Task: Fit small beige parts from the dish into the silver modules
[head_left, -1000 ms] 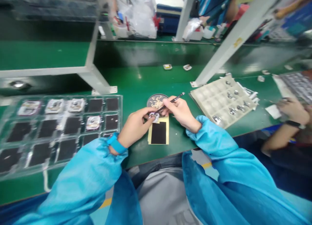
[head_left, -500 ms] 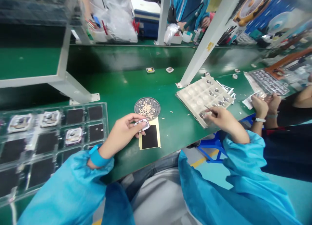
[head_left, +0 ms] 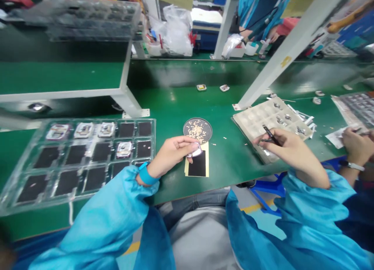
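Note:
In my left hand (head_left: 168, 159) I hold a small white squarish housing (head_left: 195, 149) between thumb and fingers, above a black sheet with yellow edges (head_left: 197, 167). Just beyond these fingers lies a round perforated dish (head_left: 210, 127) of tiny pale pieces. My right hand (head_left: 289, 147) is closed around black tweezers (head_left: 272, 135) over the near left part of a beige compartment tray (head_left: 248, 116). Small metallic parts (head_left: 281, 120) sit in some of its pockets. Whether the tweezer tips grip anything cannot be made out.
On the left, a clear plastic tray (head_left: 154, 139) has black-lined pockets, several with similar housings (head_left: 124, 149). Two units (head_left: 201, 87) lie farther back. A shelf leg (head_left: 134, 102) and slanted post (head_left: 257, 79) rise from the bench. A co-worker's hands (head_left: 355, 145) are at right.
The camera view has swung left, so the bench appears farther right. My right hand has turned, showing more of the tweezers above the tray. My left hand keeps its hold on the housing.

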`<state>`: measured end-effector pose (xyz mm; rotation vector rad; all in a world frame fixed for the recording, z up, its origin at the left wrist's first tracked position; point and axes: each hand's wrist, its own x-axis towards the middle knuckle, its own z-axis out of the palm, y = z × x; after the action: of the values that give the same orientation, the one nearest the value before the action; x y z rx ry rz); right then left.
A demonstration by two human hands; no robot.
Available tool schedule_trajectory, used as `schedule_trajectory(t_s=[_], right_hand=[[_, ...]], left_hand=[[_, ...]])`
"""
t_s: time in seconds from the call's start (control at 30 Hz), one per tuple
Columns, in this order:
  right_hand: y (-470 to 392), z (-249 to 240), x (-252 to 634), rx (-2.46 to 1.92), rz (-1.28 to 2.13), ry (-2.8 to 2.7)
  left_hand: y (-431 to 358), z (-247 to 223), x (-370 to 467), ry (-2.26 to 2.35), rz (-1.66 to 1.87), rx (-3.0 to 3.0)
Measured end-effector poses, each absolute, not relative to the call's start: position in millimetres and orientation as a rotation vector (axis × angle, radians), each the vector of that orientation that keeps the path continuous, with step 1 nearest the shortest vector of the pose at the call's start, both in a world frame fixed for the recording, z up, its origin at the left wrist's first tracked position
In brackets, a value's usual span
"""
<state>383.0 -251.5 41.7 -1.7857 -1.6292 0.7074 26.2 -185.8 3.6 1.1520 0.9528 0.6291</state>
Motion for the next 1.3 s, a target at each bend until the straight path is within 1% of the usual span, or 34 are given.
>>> schedule_trajectory(t_s=[0.07,0.1,0.23,0.43,0.53,0.67,0.83,1.17,1.3], right_hand=[[-246.6,52.7,345.2,-1.601,1.003,-1.65],[-242.4,56.6,326.0,-1.544,1.072,-1.675],[-208.0,57.3,265.2,-1.355,1.048,-1.828],[-163.3,22.7,236.6,-1.07,1.103,-1.786],[-167.4,5.5,236.2,-1.124,1.1,-1.724],[-175.2,-4.9,233.6,-1.21,1.175,-1.731],[-174.6,-7.3,230.4,-1.23,1.218,-1.742],[-174.5,-5.0,229.5,-1.313,1.241,-1.668],[-172.8,-4.2,229.1,-1.334,1.285,-1.631]], left_hand=[[-185.3,2.5,26.3,0.956,0.656,1.117],[-184.8,1.4,26.3,0.965,0.672,1.099],[-182.0,-2.0,25.6,1.014,0.775,1.03],[-178.0,1.7,25.7,1.115,0.944,0.958],[-178.2,0.8,24.8,1.114,0.965,0.974],[-181.8,-2.6,22.9,1.079,0.946,1.06],[-185.5,-0.8,21.8,1.097,0.945,1.239],[-185.0,1.2,23.2,1.089,0.963,1.299],[-186.9,-0.2,25.4,1.063,0.952,1.419]])
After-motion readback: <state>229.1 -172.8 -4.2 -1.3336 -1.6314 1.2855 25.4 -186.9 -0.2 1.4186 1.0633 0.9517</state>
